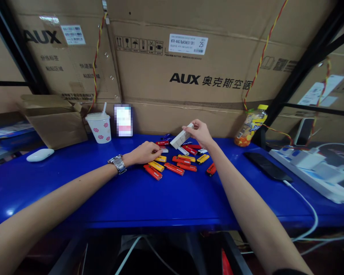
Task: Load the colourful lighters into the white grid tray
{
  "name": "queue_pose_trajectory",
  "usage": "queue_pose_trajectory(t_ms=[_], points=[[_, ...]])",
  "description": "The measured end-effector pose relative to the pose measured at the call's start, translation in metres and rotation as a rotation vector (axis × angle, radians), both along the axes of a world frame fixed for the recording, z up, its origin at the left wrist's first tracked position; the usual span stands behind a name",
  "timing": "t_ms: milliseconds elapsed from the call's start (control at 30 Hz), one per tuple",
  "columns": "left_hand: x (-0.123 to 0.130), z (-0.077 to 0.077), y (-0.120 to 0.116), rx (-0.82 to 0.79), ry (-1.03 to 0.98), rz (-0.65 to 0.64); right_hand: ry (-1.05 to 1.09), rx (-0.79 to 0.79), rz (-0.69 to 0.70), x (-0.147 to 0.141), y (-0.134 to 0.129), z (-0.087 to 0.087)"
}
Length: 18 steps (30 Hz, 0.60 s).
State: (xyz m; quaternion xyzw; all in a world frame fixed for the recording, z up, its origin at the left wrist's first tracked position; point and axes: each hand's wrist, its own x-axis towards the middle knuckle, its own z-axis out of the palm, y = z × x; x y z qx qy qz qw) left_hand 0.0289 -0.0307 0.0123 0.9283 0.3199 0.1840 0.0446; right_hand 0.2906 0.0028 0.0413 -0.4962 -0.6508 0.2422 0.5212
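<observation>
My right hand [200,133] pinches one end of a small white printed box [181,138], held tilted above the back of a loose pile on the table. The pile looks like disposable lighters: an orange lighter [174,169], a yellow lighter [203,159], several red ones, and a few white and dark blue ones. At the pile's left edge, my left hand [145,152] rests with its fingers curled, close to a yellow lighter [156,166] and a white one. What its fingertips hold, if anything, is hidden.
The blue table [117,206] backs onto large cardboard boxes [218,57]. Toward the left stand a paper cup [99,128] with a straw, a lit phone [123,121] and a white earbud case [40,155]. A drink bottle [250,128], dark phone [266,166] and power strip [306,172] occupy the right.
</observation>
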Motion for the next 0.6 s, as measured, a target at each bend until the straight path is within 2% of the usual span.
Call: queue_pose_trajectory(t_ms=[100, 200, 367, 500, 600], points=[[-0.004, 0.002, 0.000, 0.120, 0.079, 0.123, -0.005, -0.095, 0.119, 0.003, -0.009, 0.005], [-0.001, 0.000, 0.000, 0.201, 0.098, 0.195, 0.028, -0.144, 0.171, 0.004, -0.014, 0.007], [0.008, -0.001, -0.001, 0.108, -0.050, 0.234, 0.093, -0.088, 0.313, -0.004, -0.015, 0.000], [0.011, 0.000, -0.003, 0.020, -0.078, 0.187, -0.153, -0.122, 0.446, -0.009, -0.013, -0.005], [0.010, 0.000, -0.005, 0.006, -0.013, 0.123, -0.363, -0.117, 0.462, -0.011, -0.012, -0.008]])
